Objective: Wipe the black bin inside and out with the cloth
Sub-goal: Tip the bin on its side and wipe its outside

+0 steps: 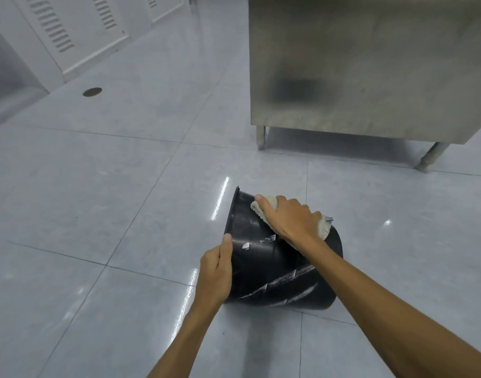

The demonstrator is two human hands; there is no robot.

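The black bin (264,257) lies tilted on its side on the floor, its open rim facing left and away from me. My left hand (216,274) grips the near part of the rim, thumb on the outside wall. My right hand (285,216) presses a pale, textured cloth (323,227) flat against the upper outside wall of the bin. The cloth shows under my fingers and past the heel of the hand. Small white labels sit on the bin's side. The inside of the bin is hidden from view.
A stainless steel cabinet (370,64) on short legs (260,137) stands behind the bin to the right. Glossy grey floor tiles (97,214) spread left and forward. A round floor drain (92,91) lies far left, near white louvred wall panels (56,31).
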